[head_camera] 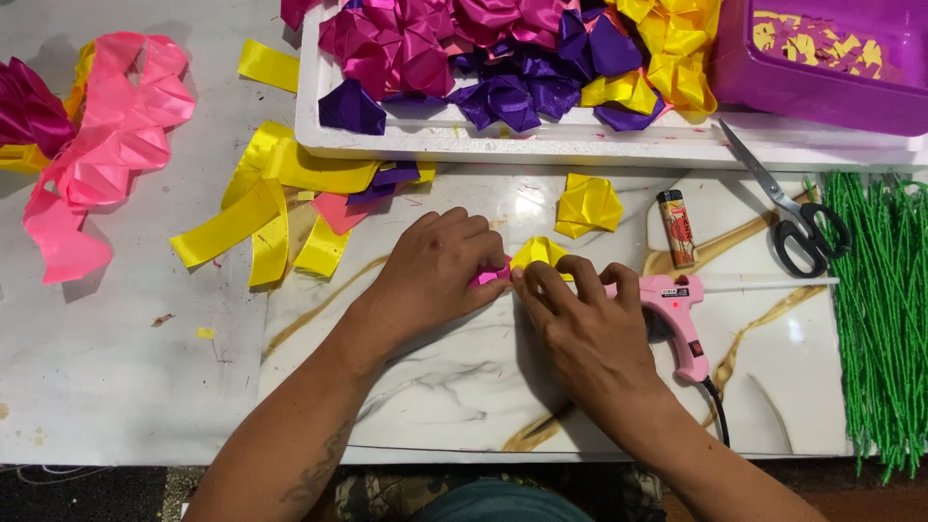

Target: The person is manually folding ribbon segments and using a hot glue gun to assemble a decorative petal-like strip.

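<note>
My left hand (430,275) is curled over a small pink ribbon piece (490,276) on the marble-patterned table (435,377). My right hand (580,329) meets it from the right, its fingertips pinching a folded yellow ribbon petal (538,252) against the pink piece. Both hands grip the same small pink and yellow bundle, most of which is hidden under the fingers. A second folded yellow petal (588,205) lies just beyond the hands.
A pink glue gun (681,324) lies beside my right hand, with a lighter (677,227) and scissors (793,217) behind it. A white foam tray (503,140) holds magenta, purple and yellow petals. Yellow ribbon strips (261,213), pink ribbon (106,145), green stems (880,309), purple box (822,58).
</note>
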